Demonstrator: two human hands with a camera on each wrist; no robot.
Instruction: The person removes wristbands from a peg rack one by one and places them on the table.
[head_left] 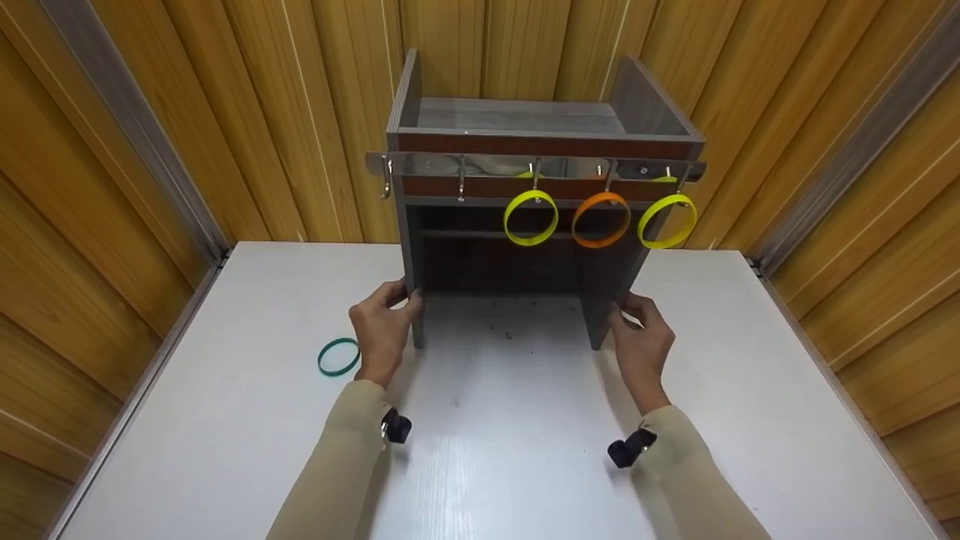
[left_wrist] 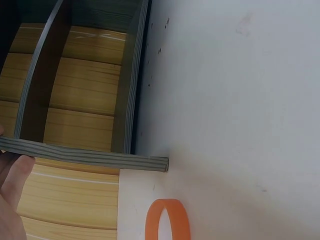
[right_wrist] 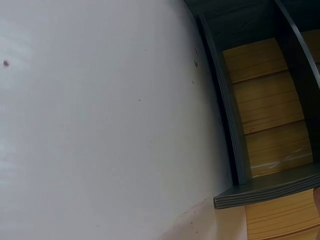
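Observation:
A grey wooden shelf unit stands upright on the white table. My left hand pinches the front edge of its left side panel, low down. On the other side my right hand grips the right side panel at a similar height. In the left wrist view, fingertips of the left hand rest against the panel. Only a sliver of the right hand shows in the right wrist view, beside the panel.
A metal rail with several hooks runs across the unit's front. Two yellow rings and an orange ring hang from it. A teal ring lies left of my left hand. An orange ring shows in the left wrist view. Wood-panelled walls enclose the table.

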